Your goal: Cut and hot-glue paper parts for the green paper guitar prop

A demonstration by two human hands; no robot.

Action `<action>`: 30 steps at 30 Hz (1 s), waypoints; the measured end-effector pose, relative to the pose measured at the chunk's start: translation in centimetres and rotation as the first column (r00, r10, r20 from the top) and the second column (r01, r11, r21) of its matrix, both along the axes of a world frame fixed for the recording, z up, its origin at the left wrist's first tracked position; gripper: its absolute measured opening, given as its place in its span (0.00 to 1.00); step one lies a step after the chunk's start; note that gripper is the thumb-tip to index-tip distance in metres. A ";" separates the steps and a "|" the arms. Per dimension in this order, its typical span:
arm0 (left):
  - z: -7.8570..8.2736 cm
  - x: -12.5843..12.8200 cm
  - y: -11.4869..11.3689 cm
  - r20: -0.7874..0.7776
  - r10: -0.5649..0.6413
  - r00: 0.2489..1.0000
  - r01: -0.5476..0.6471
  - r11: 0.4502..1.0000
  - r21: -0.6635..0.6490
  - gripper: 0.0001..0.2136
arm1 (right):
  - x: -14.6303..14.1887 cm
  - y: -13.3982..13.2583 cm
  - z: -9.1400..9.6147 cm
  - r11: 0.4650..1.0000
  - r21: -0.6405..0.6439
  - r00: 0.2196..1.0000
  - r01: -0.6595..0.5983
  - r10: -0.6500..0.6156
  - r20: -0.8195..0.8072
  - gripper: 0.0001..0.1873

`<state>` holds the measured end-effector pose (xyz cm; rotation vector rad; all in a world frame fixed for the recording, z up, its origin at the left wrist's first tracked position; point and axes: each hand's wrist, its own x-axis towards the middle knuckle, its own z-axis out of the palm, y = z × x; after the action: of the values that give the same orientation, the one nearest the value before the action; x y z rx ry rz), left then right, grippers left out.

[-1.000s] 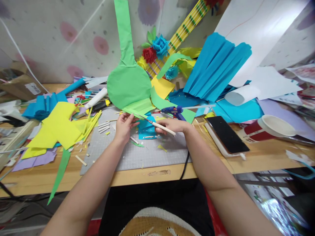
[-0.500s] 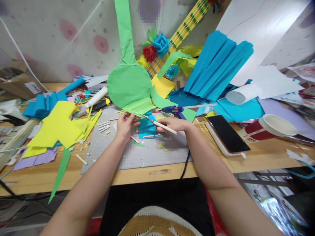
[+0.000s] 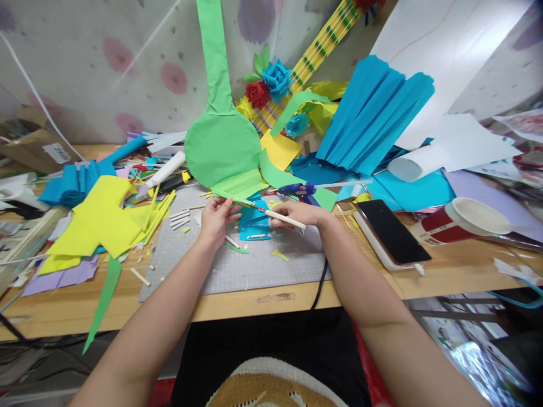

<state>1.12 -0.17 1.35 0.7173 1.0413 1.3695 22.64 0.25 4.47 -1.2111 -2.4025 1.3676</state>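
My left hand (image 3: 218,217) is closed, pinching the end of a thin light green paper strip (image 3: 221,195) above the cutting mat (image 3: 186,265). My right hand (image 3: 292,213) is wrapped around white-handled scissors (image 3: 285,218), whose blades point left along the strip. Below the blades lies a piece of blue paper (image 3: 254,227) with small scraps on it. Behind both hands a round green paper-covered shape (image 3: 223,144) with a long neck leans against the wall, and a lighter green flap (image 3: 240,182) spreads at its base.
A dark blue glue gun (image 3: 299,191) lies just beyond my right hand. To the right are a phone (image 3: 392,230) and a paper cup (image 3: 462,221). Yellow paper (image 3: 97,217) and several short white sticks (image 3: 180,219) are at left. Pleated blue paper (image 3: 373,118) stands at the back.
The scissors have shifted very slightly, and more of their blades shows beside the green strip. Both hands stay in nearly the same place.
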 end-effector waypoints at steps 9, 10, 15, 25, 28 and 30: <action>-0.2 -0.1 0.0 0.007 -0.003 1.000 0.003 1.000 -0.005 0.10 | 0.1 0.3 -0.3 0.999 0.017 0.999 0.039 -0.039 0.006 0.24; -0.2 -0.1 0.1 0.004 -0.003 1.000 0.003 1.000 -0.008 0.10 | 0.1 0.3 -0.4 0.999 0.022 0.999 0.043 -0.044 0.008 0.24; -0.1 -0.1 0.0 -0.002 -0.006 1.000 0.006 1.000 -0.010 0.10 | 0.1 0.4 -0.6 0.997 0.047 0.998 0.061 -0.062 0.026 0.24; -0.1 -0.2 0.0 -0.014 -0.007 1.000 0.007 1.000 -0.013 0.09 | 0.1 0.6 -0.9 0.997 0.070 0.998 0.034 -0.038 0.048 0.24; -0.1 0.0 -0.1 -0.031 -0.031 0.999 0.031 0.999 0.011 0.09 | 0.1 0.5 -0.7 0.998 0.062 0.999 0.019 -0.022 0.043 0.23; -0.1 0.1 -0.2 -0.047 -0.055 0.997 0.056 0.998 0.029 0.09 | 0.1 0.5 -0.5 0.998 0.054 0.999 0.016 -0.018 0.034 0.23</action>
<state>1.25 -0.35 1.20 0.7979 1.0319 1.3286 22.71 0.76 3.92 -1.2484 -2.4298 1.2790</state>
